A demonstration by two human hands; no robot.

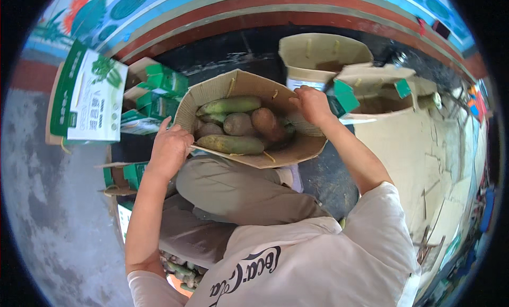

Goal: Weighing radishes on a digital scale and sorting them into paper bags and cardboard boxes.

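An open-topped cardboard box stands in front of me, just beyond my bent knees. Inside lie green, cucumber-like vegetables and several rounded brown roots or tubers; one reddish-brown root rests on the right of the pile. The bottom of the box is hidden beneath them. My left hand grips the near left rim, fingers closed over the cardboard. On the right rim, my right hand is closed on the edge, its thumb side toward the opening. Yellowish cord loops show on the box walls.
Behind on the right stand another open carton and a lower one with green flaps. To the left are a printed white-and-green carton and green-flapped boxes. Flattened cardboard covers the right floor. Produce lies low behind my left leg.
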